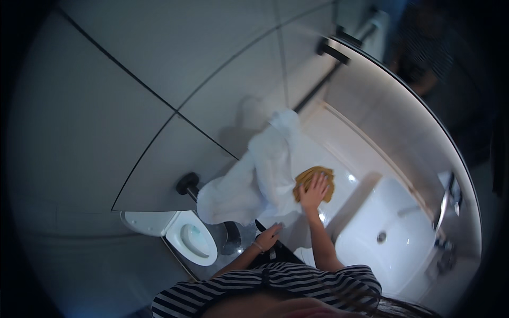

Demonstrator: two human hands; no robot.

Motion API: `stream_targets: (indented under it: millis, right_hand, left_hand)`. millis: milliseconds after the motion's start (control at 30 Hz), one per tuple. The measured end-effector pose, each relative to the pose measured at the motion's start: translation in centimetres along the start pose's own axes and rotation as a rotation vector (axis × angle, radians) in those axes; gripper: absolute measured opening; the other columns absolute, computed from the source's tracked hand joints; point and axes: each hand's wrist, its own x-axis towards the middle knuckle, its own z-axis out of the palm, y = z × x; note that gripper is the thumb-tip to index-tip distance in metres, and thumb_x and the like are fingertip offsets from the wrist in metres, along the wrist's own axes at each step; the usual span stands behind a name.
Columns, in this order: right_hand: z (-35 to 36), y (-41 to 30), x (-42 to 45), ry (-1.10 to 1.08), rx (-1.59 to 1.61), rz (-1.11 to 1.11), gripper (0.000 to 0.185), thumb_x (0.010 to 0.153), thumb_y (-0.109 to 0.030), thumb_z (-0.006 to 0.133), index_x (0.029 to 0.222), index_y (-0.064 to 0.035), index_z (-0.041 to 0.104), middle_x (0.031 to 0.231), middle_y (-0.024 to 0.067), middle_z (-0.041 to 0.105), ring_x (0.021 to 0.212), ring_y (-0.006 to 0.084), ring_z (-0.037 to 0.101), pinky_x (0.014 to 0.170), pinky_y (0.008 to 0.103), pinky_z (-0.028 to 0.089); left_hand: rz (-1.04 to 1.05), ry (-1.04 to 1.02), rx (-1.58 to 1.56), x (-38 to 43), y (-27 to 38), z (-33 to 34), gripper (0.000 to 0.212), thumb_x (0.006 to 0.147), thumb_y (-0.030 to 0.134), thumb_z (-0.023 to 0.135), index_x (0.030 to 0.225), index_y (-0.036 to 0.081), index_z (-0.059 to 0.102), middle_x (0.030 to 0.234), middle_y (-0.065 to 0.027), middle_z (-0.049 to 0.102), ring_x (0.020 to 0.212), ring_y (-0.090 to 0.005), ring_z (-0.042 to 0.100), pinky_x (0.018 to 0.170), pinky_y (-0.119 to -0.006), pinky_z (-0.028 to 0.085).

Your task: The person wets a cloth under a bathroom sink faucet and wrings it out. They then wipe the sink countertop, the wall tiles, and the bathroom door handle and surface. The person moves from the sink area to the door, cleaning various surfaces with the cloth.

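Observation:
My right hand [314, 194] lies flat with its fingers spread on a mustard-yellow cloth [328, 175], pressing it on a glossy white countertop [318, 153]. To the right of the cloth is a white washbasin [397, 222] with a round drain. My left hand [269, 236] is low in front of my body, near the counter's front edge, its fingers partly bent; nothing is visible in it. White towels [266, 171] hang on a dark rail just left of the cloth.
A toilet [193, 238] with its lid raised stands at lower left. Behind the counter, a lit mirror [449, 99] reflects a person in a striped top. A faucet [442, 210] rises at the basin's far right. Dark wall fittings [334, 51] sit above the towels.

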Motion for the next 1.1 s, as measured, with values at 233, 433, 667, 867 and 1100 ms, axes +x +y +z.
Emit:
stream_targets:
  millis: [233,433,667,867,1100]
  right_hand:
    - [5.3,1.0,24.1,0.121,-0.152,-0.031,0.065,0.083,-0.044,0.043,0.136,-0.0094,0.027,0.143,0.0097,0.021,0.132,0.0266,0.017,0.105,0.0491,0.012]
    - [4.0,2.8,20.1,0.055,-0.134,-0.324,0.057,0.086,-0.037,0.041,0.135,-0.0093,0.03,0.141,0.0104,0.027,0.13,0.0285,0.023,0.103,0.046,0.019]
    - [-3.8,4.0,2.0,-0.211,0.022,-0.433,0.081,0.067,-0.034,0.054,0.135,-0.0017,0.023,0.142,0.0184,0.02,0.131,0.0335,0.016,0.105,0.0482,0.015]
    - [-5.0,4.6,-12.2,-0.063,0.172,-0.382,0.05,0.064,-0.007,0.055,0.114,-0.0032,0.053,0.113,0.0173,0.054,0.104,0.0335,0.051,0.089,0.0412,0.04]
    - [-8.4,3.3,-13.4,-0.363,0.702,-0.045,0.026,0.065,-0.011,0.057,0.088,-0.0036,0.067,0.074,0.0152,0.064,0.066,0.0205,0.062,0.061,0.0297,0.048]
  left_hand:
    - [-0.779,0.53,-0.732,-10.4,-12.8,1.1,0.02,0.085,0.018,0.048,0.094,0.004,0.059,0.084,-0.0129,0.063,0.077,-0.0189,0.062,0.069,-0.028,0.049]
    - [-1.006,0.43,-0.378,-19.5,-13.7,5.6,0.025,0.084,0.024,0.052,0.093,0.002,0.059,0.078,-0.013,0.064,0.069,-0.0215,0.063,0.06,-0.033,0.051]
    - [-0.881,0.239,-0.574,-14.4,-17.8,3.0,0.025,0.083,0.026,0.048,0.091,0.005,0.06,0.077,-0.0152,0.063,0.063,-0.027,0.061,0.049,-0.037,0.048]
    - [-0.036,0.152,-0.074,-4.2,-6.3,-0.9,0.022,0.081,0.022,0.047,0.09,0.006,0.059,0.083,-0.0152,0.062,0.078,-0.0312,0.061,0.073,-0.037,0.048]
    - [0.598,0.3,0.334,-0.2,9.8,-3.0,0.039,0.071,0.02,0.059,0.108,0.008,0.052,0.092,-0.0097,0.059,0.096,-0.0295,0.052,0.091,-0.036,0.036]
